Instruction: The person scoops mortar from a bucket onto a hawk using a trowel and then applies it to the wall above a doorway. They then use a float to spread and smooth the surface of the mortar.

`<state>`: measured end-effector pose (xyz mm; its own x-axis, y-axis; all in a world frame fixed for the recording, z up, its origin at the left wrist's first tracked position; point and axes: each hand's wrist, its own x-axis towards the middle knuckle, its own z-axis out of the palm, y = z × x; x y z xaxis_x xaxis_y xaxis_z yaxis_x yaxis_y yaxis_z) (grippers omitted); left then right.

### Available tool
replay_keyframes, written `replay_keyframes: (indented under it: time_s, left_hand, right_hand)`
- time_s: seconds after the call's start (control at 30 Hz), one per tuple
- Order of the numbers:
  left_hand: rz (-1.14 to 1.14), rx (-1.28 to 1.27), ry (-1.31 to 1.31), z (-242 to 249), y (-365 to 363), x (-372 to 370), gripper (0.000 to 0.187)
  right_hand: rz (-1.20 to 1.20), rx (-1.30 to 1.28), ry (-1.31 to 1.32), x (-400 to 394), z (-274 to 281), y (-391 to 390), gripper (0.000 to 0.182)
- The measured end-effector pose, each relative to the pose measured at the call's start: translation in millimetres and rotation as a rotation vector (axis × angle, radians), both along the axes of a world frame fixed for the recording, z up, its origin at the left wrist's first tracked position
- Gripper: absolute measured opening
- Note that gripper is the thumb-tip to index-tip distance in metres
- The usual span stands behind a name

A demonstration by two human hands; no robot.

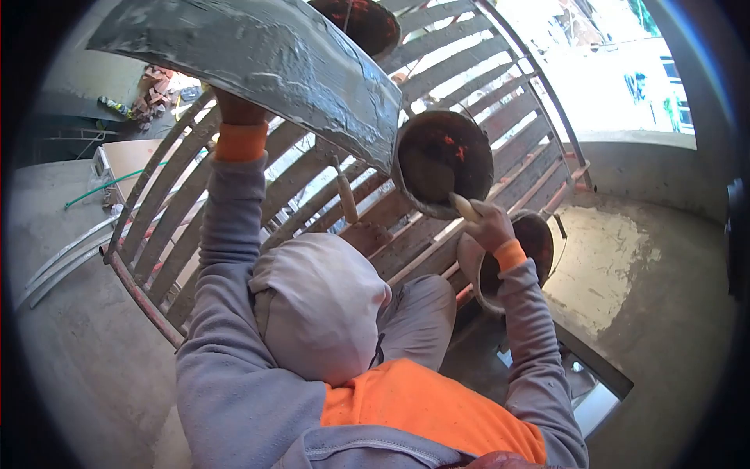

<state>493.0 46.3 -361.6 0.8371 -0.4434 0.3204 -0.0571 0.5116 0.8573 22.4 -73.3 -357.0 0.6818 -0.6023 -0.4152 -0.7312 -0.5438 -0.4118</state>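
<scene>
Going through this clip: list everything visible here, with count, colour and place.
board: one, grey with wet mortar, held up at top left
buckets: three, dark inside with red flecks, on the planks at top centre, centre and by the right hand
planks: many, grey-brown, a slatted platform across the middle
trowel: one, pale handle, lying on the planks under the board
hose: one, green, on the floor at left
rubble: one pile, reddish, far left
handle: one, pale, at the centre bucket's rim
left hand: raised under the board, holding it; orange cuff, grey sleeve
right hand: closed on the handle; orange cuff, grey sleeve
</scene>
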Motion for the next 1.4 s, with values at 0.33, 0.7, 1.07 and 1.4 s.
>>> replay_keyframes:
  time_s: [0.33,0.7,1.07,1.4]
  left_hand:
    - [-0.048,-0.006,0.063,6,-9,-12,0.043]
    - [-0.143,-0.005,0.051,5,-31,-36,0.043]
    - [-0.391,0.025,0.040,3,-80,-126,0.043]
    - [-0.472,0.095,0.022,5,-92,-140,0.043]
  right_hand:
    - [-0.409,0.500,-0.380,-63,-7,8,0.053]
    - [-0.502,0.242,-0.394,-77,124,17,0.047]
    - [-0.005,-0.654,-0.481,29,187,65,0.047]
    - [-0.211,-0.536,-0.650,23,192,68,0.042]
